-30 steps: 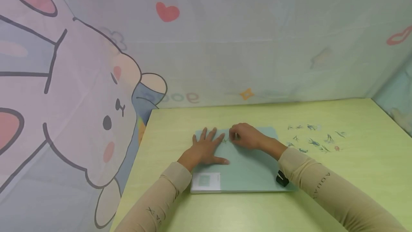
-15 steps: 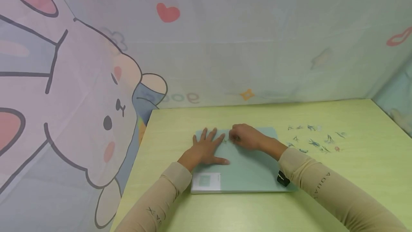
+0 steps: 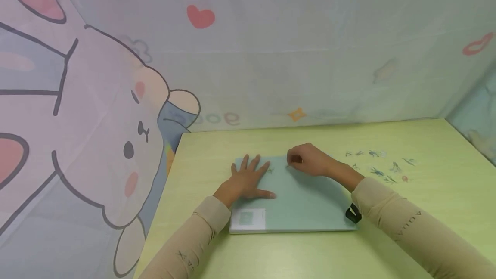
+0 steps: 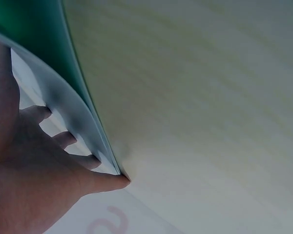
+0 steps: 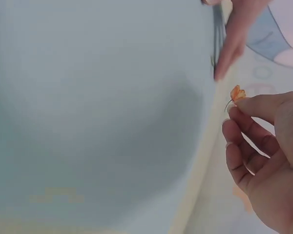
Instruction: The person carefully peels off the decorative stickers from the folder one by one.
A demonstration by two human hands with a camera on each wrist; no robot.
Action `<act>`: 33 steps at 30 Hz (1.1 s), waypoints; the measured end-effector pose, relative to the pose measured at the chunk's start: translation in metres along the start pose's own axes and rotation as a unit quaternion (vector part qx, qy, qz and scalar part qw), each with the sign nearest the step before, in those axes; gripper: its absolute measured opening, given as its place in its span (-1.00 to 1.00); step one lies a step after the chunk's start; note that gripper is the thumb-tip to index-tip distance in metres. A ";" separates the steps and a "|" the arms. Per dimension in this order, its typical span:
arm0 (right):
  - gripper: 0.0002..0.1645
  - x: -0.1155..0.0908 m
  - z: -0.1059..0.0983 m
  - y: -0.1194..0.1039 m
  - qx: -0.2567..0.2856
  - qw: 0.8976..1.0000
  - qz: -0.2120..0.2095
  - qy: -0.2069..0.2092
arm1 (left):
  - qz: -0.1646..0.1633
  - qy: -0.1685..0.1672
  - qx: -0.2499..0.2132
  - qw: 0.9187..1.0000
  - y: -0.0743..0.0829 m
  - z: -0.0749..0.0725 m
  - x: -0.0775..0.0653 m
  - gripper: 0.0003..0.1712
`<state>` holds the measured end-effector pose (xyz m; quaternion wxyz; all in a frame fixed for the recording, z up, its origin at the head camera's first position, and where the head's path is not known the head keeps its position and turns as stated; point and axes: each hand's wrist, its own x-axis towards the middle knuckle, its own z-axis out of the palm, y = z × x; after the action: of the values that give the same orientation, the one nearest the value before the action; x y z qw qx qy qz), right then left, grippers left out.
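Observation:
My left hand (image 3: 248, 184) rests with fingers spread on the left part of a pale green folder (image 3: 306, 210); its thumb and fingers lie along the cover in the left wrist view. Beside its index fingertip, a small leafy sprig (image 3: 270, 170) shows on the cover. Over the folder's far edge is my right hand (image 3: 310, 160). In the right wrist view its thumb and index finger pinch a small orange flower sticker (image 5: 238, 92) with a thin dark stem. The other fingers of that hand are curled loosely.
Several small blue and green floral cutouts (image 3: 377, 171) lie on the yellow-green table (image 3: 438, 210) to the right, with one reddish piece (image 3: 404, 178). A white label (image 3: 248, 219) covers the folder's near left corner. A printed cloth (image 3: 271, 55) hangs behind.
My right hand has moved right and slightly away from me, off the spot near the sprig, which now shows more clearly. The left hand stays put.

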<state>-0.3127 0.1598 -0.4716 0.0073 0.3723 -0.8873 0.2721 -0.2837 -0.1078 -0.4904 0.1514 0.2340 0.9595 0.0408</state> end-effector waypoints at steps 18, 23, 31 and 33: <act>-0.91 -0.097 -0.068 0.033 0.033 0.990 0.129 0.053 | 0.005 0.000 -0.008 1.000 -0.003 -0.001 -0.001 0.26; -0.91 -0.120 -0.073 0.038 0.034 0.988 0.139 0.063 | 0.007 0.002 -0.003 1.000 -0.003 0.001 0.001 0.27; -0.93 -0.157 -0.085 0.048 0.044 0.985 0.162 0.034 | 0.011 0.005 -0.006 1.000 -0.001 0.002 0.003 0.27; -0.92 -0.166 -0.086 0.053 0.044 0.985 0.167 0.025 | 0.013 0.004 -0.005 1.000 0.000 0.001 0.004 0.27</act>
<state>-0.2443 0.3419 -0.4596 -0.0322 0.2123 -0.9237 0.3174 -0.2865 -0.1061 -0.4928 0.1477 0.2451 0.9569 0.0487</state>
